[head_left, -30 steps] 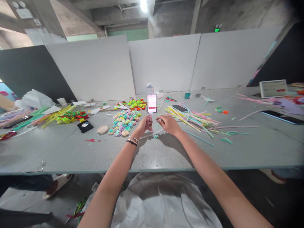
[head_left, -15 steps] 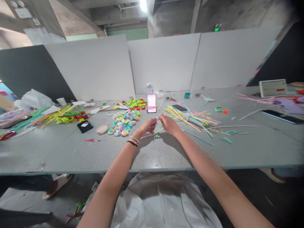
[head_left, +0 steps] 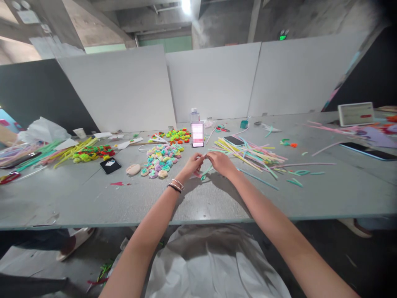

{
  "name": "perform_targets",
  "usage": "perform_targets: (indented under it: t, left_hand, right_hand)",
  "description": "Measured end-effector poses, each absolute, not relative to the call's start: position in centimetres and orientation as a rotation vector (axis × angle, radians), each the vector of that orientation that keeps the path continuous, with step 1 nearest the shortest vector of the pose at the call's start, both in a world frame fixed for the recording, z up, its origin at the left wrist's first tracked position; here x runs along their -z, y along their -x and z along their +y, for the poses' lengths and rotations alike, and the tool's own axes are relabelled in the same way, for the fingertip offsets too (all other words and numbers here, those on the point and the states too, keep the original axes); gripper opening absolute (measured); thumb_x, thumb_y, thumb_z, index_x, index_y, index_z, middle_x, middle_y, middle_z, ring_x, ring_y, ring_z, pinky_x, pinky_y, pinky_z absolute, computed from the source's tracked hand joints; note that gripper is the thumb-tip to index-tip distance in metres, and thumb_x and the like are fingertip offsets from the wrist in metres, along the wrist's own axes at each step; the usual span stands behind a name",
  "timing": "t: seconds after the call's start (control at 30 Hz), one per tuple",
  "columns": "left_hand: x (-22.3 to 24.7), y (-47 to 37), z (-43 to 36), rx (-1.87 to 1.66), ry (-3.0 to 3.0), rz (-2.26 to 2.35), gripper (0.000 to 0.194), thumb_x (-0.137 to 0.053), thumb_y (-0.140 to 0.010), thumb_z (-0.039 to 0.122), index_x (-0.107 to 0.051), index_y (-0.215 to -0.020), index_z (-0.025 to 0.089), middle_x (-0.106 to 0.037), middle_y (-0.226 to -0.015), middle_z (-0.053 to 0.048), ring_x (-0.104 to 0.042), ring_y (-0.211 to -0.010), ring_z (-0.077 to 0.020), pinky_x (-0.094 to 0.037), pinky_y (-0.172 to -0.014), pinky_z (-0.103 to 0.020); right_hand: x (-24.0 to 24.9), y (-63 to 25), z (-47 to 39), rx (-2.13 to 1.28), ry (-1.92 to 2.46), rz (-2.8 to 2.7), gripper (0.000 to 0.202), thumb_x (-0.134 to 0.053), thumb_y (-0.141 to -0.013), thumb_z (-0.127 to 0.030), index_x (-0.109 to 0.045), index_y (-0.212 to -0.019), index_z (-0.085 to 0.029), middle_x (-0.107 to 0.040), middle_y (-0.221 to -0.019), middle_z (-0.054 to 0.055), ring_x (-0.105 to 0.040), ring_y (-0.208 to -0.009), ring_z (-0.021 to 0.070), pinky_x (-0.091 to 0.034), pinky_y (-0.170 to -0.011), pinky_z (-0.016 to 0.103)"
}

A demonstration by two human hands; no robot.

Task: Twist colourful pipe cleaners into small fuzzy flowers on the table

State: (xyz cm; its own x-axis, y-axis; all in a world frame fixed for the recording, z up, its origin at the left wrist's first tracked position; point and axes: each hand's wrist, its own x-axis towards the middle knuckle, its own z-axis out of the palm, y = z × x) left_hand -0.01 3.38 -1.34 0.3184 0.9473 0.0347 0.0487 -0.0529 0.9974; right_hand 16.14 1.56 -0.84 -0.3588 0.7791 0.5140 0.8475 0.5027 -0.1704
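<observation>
My left hand (head_left: 191, 165) and my right hand (head_left: 221, 163) meet fingertip to fingertip over the middle of the grey table (head_left: 217, 198). Both pinch a thin pastel pipe cleaner (head_left: 205, 170), with pink showing at the left hand and a teal end hanging between the hands. My left wrist wears bracelets. A heap of small pastel fuzzy rings (head_left: 161, 159) lies just left of my hands. Loose pipe cleaners (head_left: 248, 153) in yellow, teal and pink lie to the right.
A lit phone (head_left: 197, 134) stands propped behind my hands, with a bottle (head_left: 194, 115) behind it. Bright ring piles (head_left: 178, 135) (head_left: 93, 152), a black card (head_left: 110, 165), other phones (head_left: 235, 141) (head_left: 367, 151), a tablet (head_left: 356, 114) and white partition boards (head_left: 214, 80) surround the spot.
My hands have come together: a second ago they were apart with the left holding a pink piece up, now the fingertips touch low over the table.
</observation>
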Motion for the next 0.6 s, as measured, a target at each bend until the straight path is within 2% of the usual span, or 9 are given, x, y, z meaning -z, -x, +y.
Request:
perform_targets:
  t: [0.17,0.33,0.4,0.5,0.6]
  left_hand:
    - [1.4,0.0,3.2,-0.980,-1.377,0.905,0.028,-0.066,-0.076,0.043,-0.054,-0.079,0.019,-0.039,-0.054,0.006,-0.035,-0.039,-0.0043,-0.022,-0.034,-0.014]
    - [1.4,0.2,3.8,-1.095,-1.184,0.746,0.032,-0.063,-0.078,0.043,-0.042,-0.070,0.019,-0.026,-0.050,0.010,-0.023,-0.037,-0.0025,-0.013,-0.035,-0.015]
    - [1.1,0.5,4.3,-1.191,-1.032,0.716,0.035,-0.062,-0.079,0.040,-0.036,-0.067,0.020,-0.024,-0.049,0.011,-0.021,-0.036,-0.0022,-0.012,-0.035,-0.015]
    - [0.7,1.2,5.0,-1.311,-0.813,0.729,0.036,-0.058,-0.082,0.038,-0.031,-0.065,0.020,-0.024,-0.047,0.011,-0.019,-0.034,-0.0023,-0.012,-0.034,-0.017]
    - [0.5,1.9,5.5,-1.397,-0.691,0.762,0.035,-0.056,-0.084,0.037,-0.030,-0.065,0.021,-0.025,-0.046,0.011,-0.021,-0.032,-0.0028,-0.014,-0.032,-0.017]
  right_hand:
    - [0.9,-16.1,1.6,0.152,1.350,-2.193,0.030,-0.035,-0.098,-0.025,-0.063,-0.100,-0.017,-0.069,-0.097,0.010,-0.061,-0.092,0.0186,-0.038,-0.076,0.026]
    - [1.0,-15.4,1.1,0.050,1.402,-2.173,0.037,-0.036,-0.098,-0.037,-0.049,-0.126,-0.018,-0.070,-0.099,0.011,-0.065,-0.086,0.0206,-0.038,-0.068,0.026]
    - [1.1,-15.0,0.8,0.010,1.404,-2.216,0.044,-0.037,-0.096,-0.045,-0.046,-0.130,-0.018,-0.071,-0.094,0.010,-0.066,-0.081,0.0209,-0.037,-0.064,0.026]
    - [1.2,-14.4,0.4,-0.055,1.393,-2.311,0.045,-0.039,-0.093,-0.053,-0.055,-0.121,-0.021,-0.071,-0.087,0.007,-0.065,-0.079,0.0205,-0.036,-0.063,0.025]
    - [1.3,-14.0,0.0,-0.149,1.342,-2.397,0.041,-0.039,-0.093,-0.054,-0.063,-0.106,-0.023,-0.071,-0.084,0.005,-0.064,-0.077,0.0183,-0.035,-0.063,0.024]
